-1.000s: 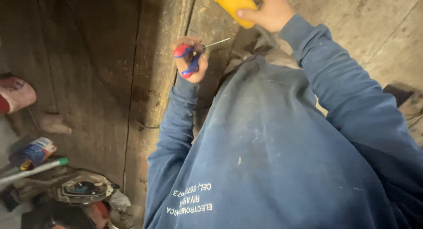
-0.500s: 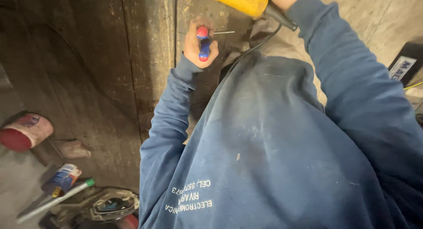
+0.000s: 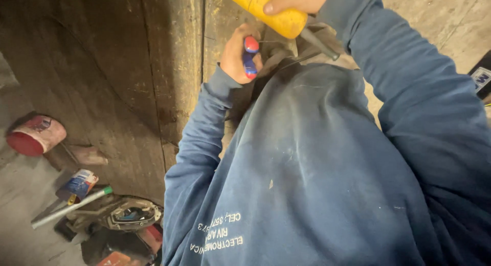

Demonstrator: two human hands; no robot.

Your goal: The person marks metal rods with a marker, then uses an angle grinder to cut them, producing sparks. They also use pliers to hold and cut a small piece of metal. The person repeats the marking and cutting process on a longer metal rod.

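Note:
My left hand point(image 3: 236, 53) is closed around a tool with red and blue handles point(image 3: 249, 57), held against a dark wooden post point(image 3: 174, 66). A thin wire point(image 3: 271, 41) sticks out to the right from the tool. My right hand point(image 3: 296, 0) grips a yellow power tool body point(image 3: 271, 13) at the top edge, its black cord point(image 3: 319, 45) running down to the right. Both arms wear blue sweatshirt sleeves, and the sweatshirt fills most of the view.
On the floor at left lie a red-ended can point(image 3: 35, 136), a small blue and white can point(image 3: 76, 184), a grey rod with a green tip point(image 3: 71, 207) and a pile of tools point(image 3: 128, 217). A dark box point(image 3: 481, 76) sits at the right edge.
The view has shifted, so both hands sit further right and lower in frame. The yellow tool has come closer to my left hand and the pliers-like tool.

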